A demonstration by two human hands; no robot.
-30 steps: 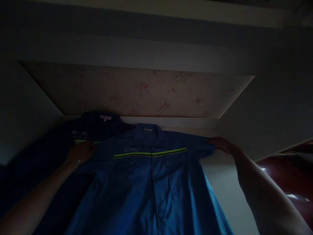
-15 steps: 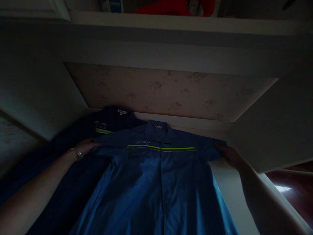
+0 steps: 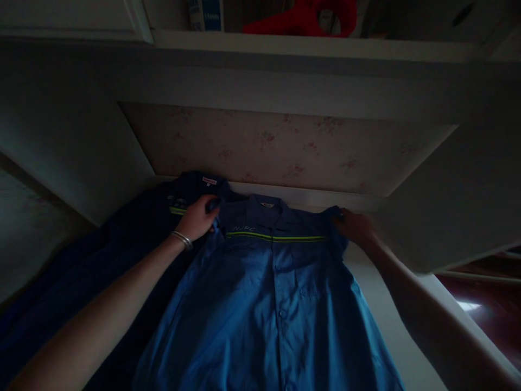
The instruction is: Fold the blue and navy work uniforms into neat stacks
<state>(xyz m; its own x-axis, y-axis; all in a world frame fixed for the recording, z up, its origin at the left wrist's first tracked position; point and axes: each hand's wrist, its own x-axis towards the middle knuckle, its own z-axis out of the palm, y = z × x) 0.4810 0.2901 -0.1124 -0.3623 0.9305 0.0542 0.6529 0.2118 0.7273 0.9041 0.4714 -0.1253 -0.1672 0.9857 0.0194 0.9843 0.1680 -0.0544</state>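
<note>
A blue short-sleeved work shirt (image 3: 248, 293) lies front side up, collar away from me, with a yellow-green stripe and the letters NJPC across its chest. My left hand (image 3: 198, 218), a silver bracelet at its wrist, is closed on the shirt's left-hand sleeve near the shoulder. On the other side my right hand (image 3: 355, 225) pinches the opposite sleeve near its shoulder. Both sleeves are bunched in the fingers. Partly under the shirt, to the left, is a darker navy work garment (image 3: 134, 233) with a label in its collar and a similar stripe.
Behind the collars stands a panel with faded flower wallpaper (image 3: 264, 146). Above it runs a shelf edge (image 3: 309, 48) holding a red object (image 3: 301, 19) and a blue-and-white box (image 3: 211, 15). Pale side walls (image 3: 439, 190) close in left and right. A shiny dark red surface (image 3: 480, 315) shows at lower right.
Both hands have moved inward and slightly up, bringing the outstretched sleeves in toward the shoulders. The sleeves are now gathered, and the navy garment stays at the left.
</note>
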